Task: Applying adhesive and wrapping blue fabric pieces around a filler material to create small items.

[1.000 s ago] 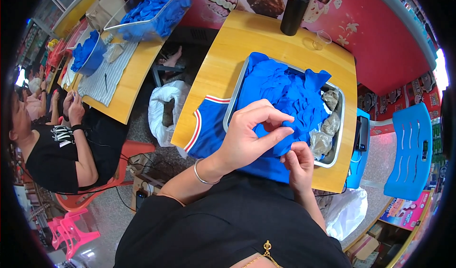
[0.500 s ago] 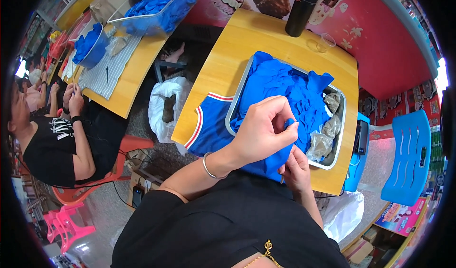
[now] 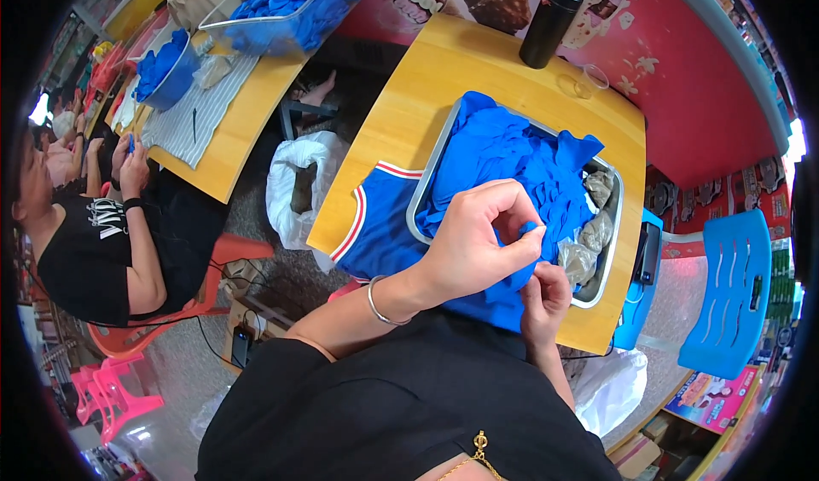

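My left hand, a bangle on its wrist, is raised in front of the tray. Its thumb and forefinger pinch a small blue fabric piece. Just below and to the right, my right hand is closed, its fingertips at the edge of blue fabric; what exactly they grip is partly hidden. A metal tray holds a heap of blue fabric pieces. Several small clear bags of greyish-brown filling lie along its right side. Beneath the tray spreads a blue garment with red and white trim.
A black flask and a clear cup stand at the table's far edge. White bags sit on the floor. At left a co-worker handles something blue near a blue tub. A blue chair stands at right.
Both my hands have shifted slightly right in the picture, the left still pinching the blue piece. The right hand's fingers have curled. The co-worker's hands have lowered slightly.
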Action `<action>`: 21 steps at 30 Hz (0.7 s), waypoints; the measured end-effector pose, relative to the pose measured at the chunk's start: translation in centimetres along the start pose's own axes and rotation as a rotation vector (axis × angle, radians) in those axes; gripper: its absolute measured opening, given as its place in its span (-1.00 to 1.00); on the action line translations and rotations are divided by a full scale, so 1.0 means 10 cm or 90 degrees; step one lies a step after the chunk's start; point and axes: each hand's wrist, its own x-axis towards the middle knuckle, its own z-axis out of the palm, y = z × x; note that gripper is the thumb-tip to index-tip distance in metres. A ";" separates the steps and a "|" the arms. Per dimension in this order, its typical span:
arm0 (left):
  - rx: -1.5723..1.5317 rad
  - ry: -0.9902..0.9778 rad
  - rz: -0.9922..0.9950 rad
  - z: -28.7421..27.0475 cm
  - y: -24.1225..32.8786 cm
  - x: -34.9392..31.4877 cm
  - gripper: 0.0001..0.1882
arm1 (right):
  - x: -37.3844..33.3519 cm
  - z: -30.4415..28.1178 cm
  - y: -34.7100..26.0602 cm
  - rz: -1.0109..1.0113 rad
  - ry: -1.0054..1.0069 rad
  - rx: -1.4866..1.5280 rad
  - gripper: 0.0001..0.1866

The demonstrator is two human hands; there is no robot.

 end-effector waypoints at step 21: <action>-0.033 0.036 0.088 -0.07 -0.13 -0.08 -0.84 | 0.08 0.07 -0.20 0.082 -0.026 0.039 -0.93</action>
